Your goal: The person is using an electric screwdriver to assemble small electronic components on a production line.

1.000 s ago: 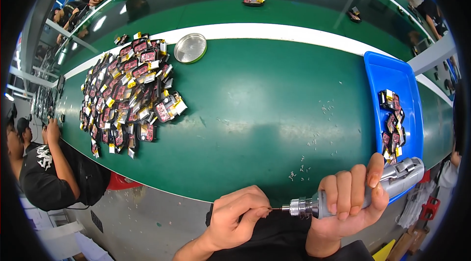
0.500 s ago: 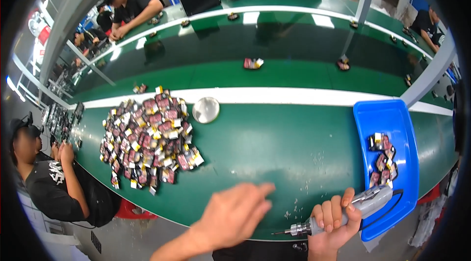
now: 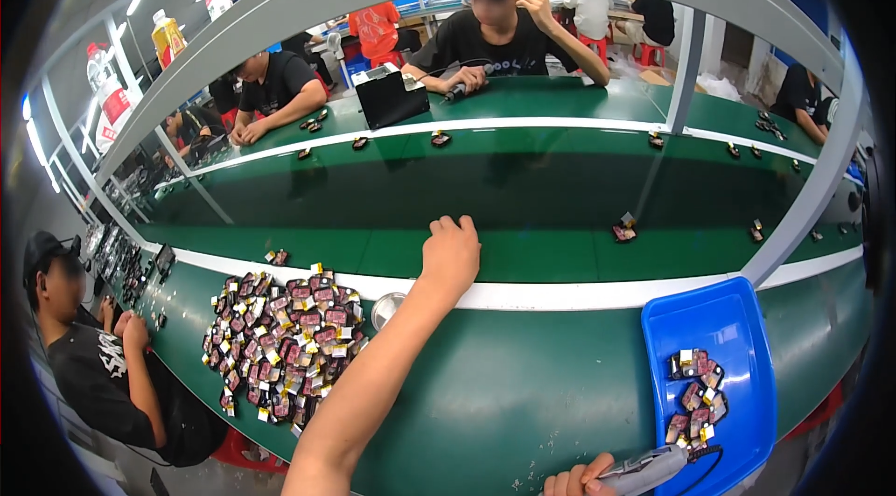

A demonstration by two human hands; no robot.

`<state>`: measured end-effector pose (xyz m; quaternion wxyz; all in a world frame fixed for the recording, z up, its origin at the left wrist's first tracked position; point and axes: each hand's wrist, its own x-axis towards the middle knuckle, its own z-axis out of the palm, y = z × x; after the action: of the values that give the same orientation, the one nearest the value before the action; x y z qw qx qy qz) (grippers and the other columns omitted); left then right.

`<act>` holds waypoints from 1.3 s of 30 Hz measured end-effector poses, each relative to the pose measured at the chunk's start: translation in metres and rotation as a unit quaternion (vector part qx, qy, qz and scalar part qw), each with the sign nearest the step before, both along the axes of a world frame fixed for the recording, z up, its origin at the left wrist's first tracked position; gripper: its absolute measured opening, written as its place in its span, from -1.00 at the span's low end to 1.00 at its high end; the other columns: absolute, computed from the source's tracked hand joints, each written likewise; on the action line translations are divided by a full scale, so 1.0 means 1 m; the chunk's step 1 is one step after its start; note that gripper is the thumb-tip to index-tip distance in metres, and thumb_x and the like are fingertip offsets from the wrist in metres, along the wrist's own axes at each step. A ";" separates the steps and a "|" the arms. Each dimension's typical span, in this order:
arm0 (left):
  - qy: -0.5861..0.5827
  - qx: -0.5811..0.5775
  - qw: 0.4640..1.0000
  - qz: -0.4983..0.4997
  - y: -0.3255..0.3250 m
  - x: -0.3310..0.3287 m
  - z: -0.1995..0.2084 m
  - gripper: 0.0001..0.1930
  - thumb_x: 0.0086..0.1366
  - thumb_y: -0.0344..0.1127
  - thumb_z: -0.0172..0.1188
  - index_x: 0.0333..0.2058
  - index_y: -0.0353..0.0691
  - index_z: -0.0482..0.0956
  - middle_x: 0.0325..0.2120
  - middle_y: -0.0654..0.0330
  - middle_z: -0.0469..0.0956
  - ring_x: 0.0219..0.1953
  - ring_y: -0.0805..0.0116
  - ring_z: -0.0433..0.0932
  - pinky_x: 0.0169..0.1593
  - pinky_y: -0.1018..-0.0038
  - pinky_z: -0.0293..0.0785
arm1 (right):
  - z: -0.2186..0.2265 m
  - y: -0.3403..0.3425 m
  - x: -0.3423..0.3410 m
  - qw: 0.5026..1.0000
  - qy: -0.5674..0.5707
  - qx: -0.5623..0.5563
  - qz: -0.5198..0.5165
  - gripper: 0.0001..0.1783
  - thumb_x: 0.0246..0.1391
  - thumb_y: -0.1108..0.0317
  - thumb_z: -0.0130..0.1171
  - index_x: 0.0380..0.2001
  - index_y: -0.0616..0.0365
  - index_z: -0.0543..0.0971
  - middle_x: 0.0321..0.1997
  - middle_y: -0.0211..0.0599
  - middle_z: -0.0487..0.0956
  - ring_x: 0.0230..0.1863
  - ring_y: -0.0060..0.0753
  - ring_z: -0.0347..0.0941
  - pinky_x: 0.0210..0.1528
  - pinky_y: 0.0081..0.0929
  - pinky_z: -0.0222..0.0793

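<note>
My left hand [image 3: 451, 258] reaches over the white rail onto the dark green belt. Its fingers curl downward, away from view, and anything under them is hidden by the hand. Down at the lower edge, my right hand [image 3: 581, 477] is wrapped round a grey electric screwdriver [image 3: 649, 471], whose tip is out of view. Beside my left forearm a large heap of small black-and-pink electronic parts [image 3: 280, 342] with white and yellow tabs covers the green bench. A round metal dish [image 3: 385, 310] is partly covered by that forearm.
A blue tray [image 3: 761, 384] with several of the same parts stands at the right. Single parts lie along the belt [image 3: 523, 249]. Grey frame posts [image 3: 812, 188] rise at the sides. Co-workers sit across the belt and at the left [image 3: 93, 375].
The view has tilted up. My left hand has moved forward from above the bench to the belt, where a part lay earlier. My right hand still holds the screwdriver, now lower in view.
</note>
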<state>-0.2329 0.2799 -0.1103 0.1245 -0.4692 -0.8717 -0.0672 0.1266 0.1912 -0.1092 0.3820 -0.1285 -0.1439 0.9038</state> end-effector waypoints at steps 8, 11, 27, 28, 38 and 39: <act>-0.008 0.047 0.992 -0.115 -0.021 0.001 0.006 -0.63 0.01 -0.63 0.02 -0.12 -0.45 0.38 -0.22 -0.10 0.42 -0.11 -0.01 0.41 -0.09 0.27 0.46 | 0.000 0.000 0.005 1.000 0.005 0.012 0.022 -0.91 0.11 0.39 0.03 -0.35 0.12 0.34 -0.65 -0.47 0.18 -0.65 -0.58 0.08 -0.49 -0.55 0.09; -0.056 0.101 0.967 -0.227 -0.055 0.054 0.026 -0.60 0.01 -0.63 0.00 -0.09 -0.43 0.39 -0.21 -0.01 0.43 -0.15 0.05 0.42 -0.12 0.27 0.45 | -0.002 -0.001 0.010 1.000 -0.004 0.008 0.018 -0.90 0.12 0.38 0.02 -0.35 0.12 0.34 -0.64 -0.46 0.19 -0.64 -0.58 0.09 -0.48 -0.55 0.10; -0.225 -0.009 0.931 -0.288 -0.237 0.149 0.027 -0.51 0.00 -0.34 0.35 -0.07 -0.33 0.47 -0.18 0.07 0.39 -0.37 0.25 0.43 -0.40 0.42 0.42 | -0.010 -0.002 0.002 0.993 -0.086 0.078 0.002 -0.89 0.03 0.36 -0.03 -0.41 0.07 0.27 -0.75 -0.44 0.21 -0.74 -0.52 0.14 -0.55 -0.49 0.17; -0.230 0.010 0.929 -0.289 -0.237 0.150 0.025 -0.56 0.00 -0.33 0.35 -0.12 -0.33 0.49 -0.21 0.10 0.40 -0.37 0.26 0.43 -0.42 0.40 0.41 | -0.010 -0.004 0.003 0.994 -0.082 0.075 0.015 -0.90 0.04 0.37 -0.03 -0.40 0.07 0.28 -0.74 -0.44 0.22 -0.73 -0.51 0.16 -0.54 -0.47 0.18; -0.103 0.009 0.944 -0.314 -0.229 0.173 0.020 -0.70 -0.09 -0.52 0.18 -0.31 -0.57 0.51 -0.27 0.00 0.45 -0.31 0.29 0.46 -0.36 0.50 0.50 | 0.009 -0.057 0.000 0.986 -0.120 0.045 0.108 -0.87 0.01 0.34 -0.03 -0.41 0.08 0.27 -0.76 -0.46 0.22 -0.74 -0.50 0.18 -0.53 -0.44 0.23; -0.082 0.024 0.942 -0.326 -0.231 0.178 0.017 -0.67 -0.10 -0.53 0.20 -0.29 -0.57 0.51 -0.27 -0.03 0.46 -0.34 0.25 0.48 -0.39 0.49 0.50 | 0.010 -0.063 -0.002 0.984 -0.129 0.041 0.117 -0.87 0.01 0.33 -0.03 -0.41 0.08 0.27 -0.76 -0.46 0.23 -0.74 -0.49 0.21 -0.53 -0.44 0.24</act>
<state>-0.0547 0.0494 -0.0931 0.0346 -0.7172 -0.6766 -0.1633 0.1248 0.1281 -0.0994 0.2567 -0.2103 -0.2426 0.9116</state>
